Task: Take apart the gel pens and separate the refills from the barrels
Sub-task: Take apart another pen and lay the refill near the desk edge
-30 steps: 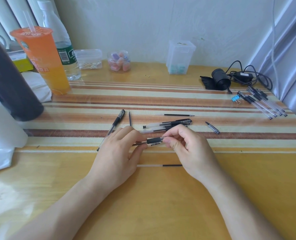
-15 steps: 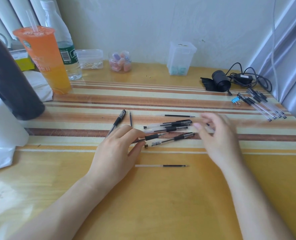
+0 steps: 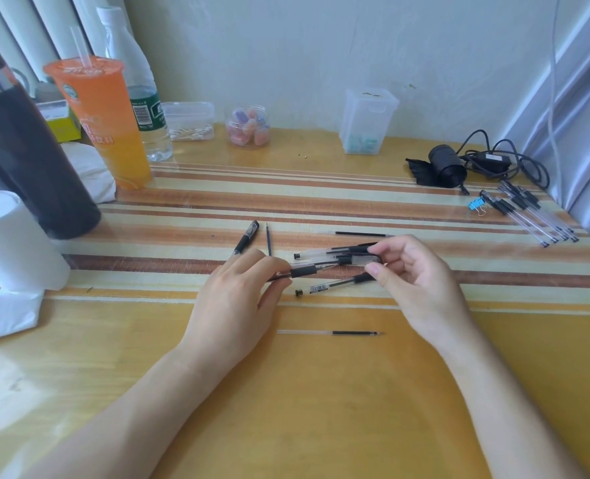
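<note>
My left hand (image 3: 238,295) pinches a gel pen part with a black grip (image 3: 303,272), its thin end pointing right. My right hand (image 3: 414,281) holds a short clear pen piece (image 3: 364,260) between thumb and forefinger, just right of that grip. A clear barrel with a label (image 3: 324,288) lies on the table below them. More clear barrels (image 3: 324,252) lie behind. Loose refills lie in front (image 3: 335,332), at the back (image 3: 359,234) and beside a black pen (image 3: 246,236). Several whole pens (image 3: 528,216) lie at the far right.
An orange drink cup (image 3: 103,126), a water bottle (image 3: 141,98), a dark flask (image 3: 27,150) and a paper roll (image 3: 10,236) stand at the left. Clear containers (image 3: 367,122) line the wall. A black cable bundle (image 3: 459,167) and a blue binder clip (image 3: 475,205) lie at the right.
My right hand let go of the labelled barrel, which now lies on the table. It reached right and came back holding a clear piece. My left hand stayed put.
</note>
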